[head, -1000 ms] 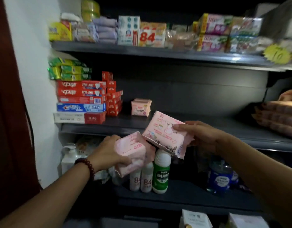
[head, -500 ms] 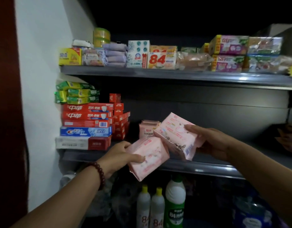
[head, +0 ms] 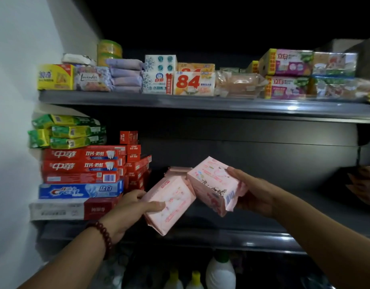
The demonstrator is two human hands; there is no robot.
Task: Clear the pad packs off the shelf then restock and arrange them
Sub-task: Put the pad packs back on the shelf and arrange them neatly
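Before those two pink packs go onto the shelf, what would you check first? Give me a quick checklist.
1. Left hand grips its pack: ok.
2. Right hand grips its pack: ok.
3. Bare middle shelf to the right of the packs: ok.
4. Pink stack already at the back, steady: cannot tell, mostly hidden.
5. Toothpaste boxes on the left clear of the left pack: ok, though close.
6. Packs facing the same way: not ok, both tilted differently.
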